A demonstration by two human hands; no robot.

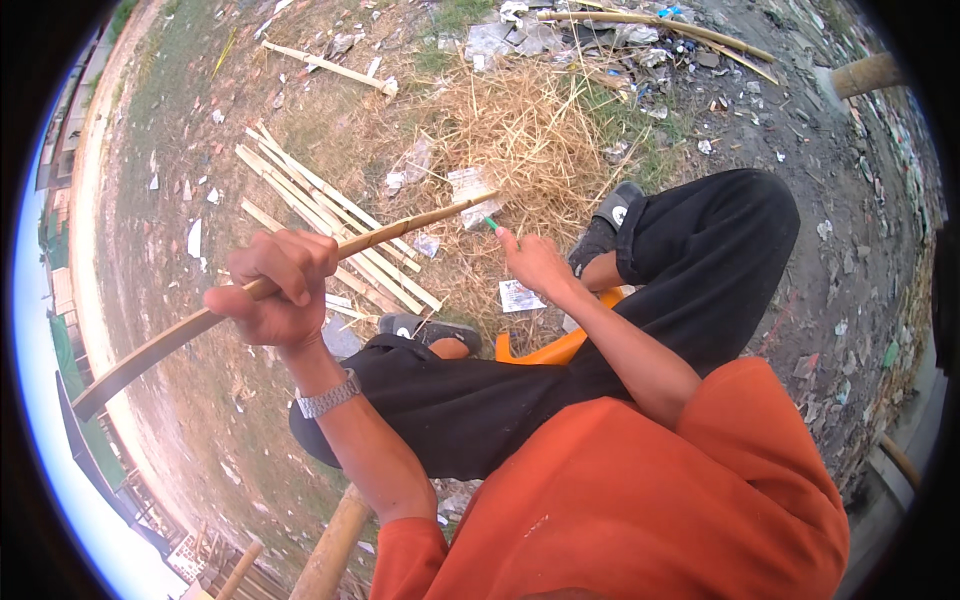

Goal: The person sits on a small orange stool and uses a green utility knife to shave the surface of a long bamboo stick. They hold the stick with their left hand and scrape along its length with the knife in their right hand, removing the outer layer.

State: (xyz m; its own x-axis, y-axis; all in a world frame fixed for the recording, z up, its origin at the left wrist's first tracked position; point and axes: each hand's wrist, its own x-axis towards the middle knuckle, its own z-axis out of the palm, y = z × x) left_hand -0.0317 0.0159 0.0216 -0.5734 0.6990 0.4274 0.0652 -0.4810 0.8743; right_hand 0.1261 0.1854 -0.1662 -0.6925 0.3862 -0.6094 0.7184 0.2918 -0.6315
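A long, narrow bamboo strip (pixel 410 221) slants across the view, its thin end over the straw and its wide end out to the left. My left hand (pixel 276 287), with a metal watch (pixel 329 394) at the wrist, is closed around its middle. Lower and to the right, my right hand (pixel 537 263) is closed on a thin green object (pixel 491 223); only its end shows past the thumb, close below the strip's far end. The fingers hide the rest, so its kind cannot be told.
Several split bamboo strips (pixel 345 222) lie left of a heap of straw-like shavings (pixel 535 135). Bamboo poles (pixel 665 30) and litter lie beyond. An orange plastic stool (pixel 548 352) shows between my legs. A thick pole (pixel 335 545) stands at lower left.
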